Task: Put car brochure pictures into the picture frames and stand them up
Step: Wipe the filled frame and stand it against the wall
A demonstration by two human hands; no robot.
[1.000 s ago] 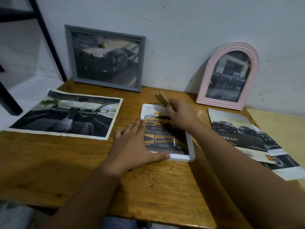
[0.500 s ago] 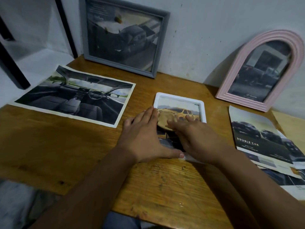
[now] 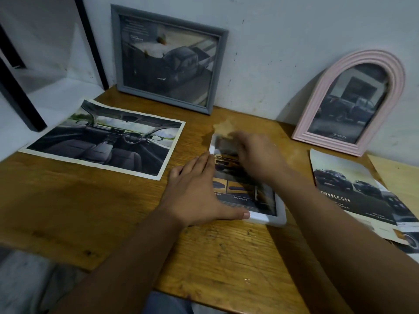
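A small white picture frame (image 3: 267, 219) lies flat on the wooden table (image 3: 90, 211) with a yellow-car brochure picture (image 3: 240, 189) in it. My left hand (image 3: 197, 191) rests flat along the frame's left side, thumb pressed on its near edge. My right hand (image 3: 258, 155) hovers over the frame's far end, blurred by motion; a tan smear shows just beyond its fingers, and I cannot make out its grip. A grey frame (image 3: 163, 99) and a pink arched frame (image 3: 367, 56), each with a truck picture, stand against the wall.
A large car-interior picture (image 3: 106, 137) lies at the left of the table. A "Double Cab" brochure page (image 3: 353, 184) and other sheets lie at the right, beside a pale board (image 3: 399, 177). Black metal legs (image 3: 20, 98) stand off the table's left.
My right hand has moved from pressing the picture's middle toward the frame's far end. The left hand has stayed on the frame's left side. The camera has come closer.
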